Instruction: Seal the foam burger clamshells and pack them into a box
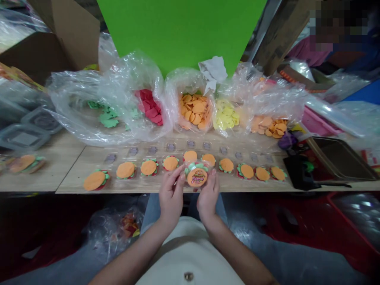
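The left hand (171, 194) and right hand (208, 196) hold a round clear packet (196, 176) between them, fingers (178, 178) closed narrowly on its sides. It contains a foam burger (196, 177), just over the desk (71, 178) near edge, before a row of packed burgers (227, 165).

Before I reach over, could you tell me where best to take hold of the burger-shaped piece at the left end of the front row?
Grip the burger-shaped piece by its rim, coming from the near side: it lies flat close to the table's front edge.
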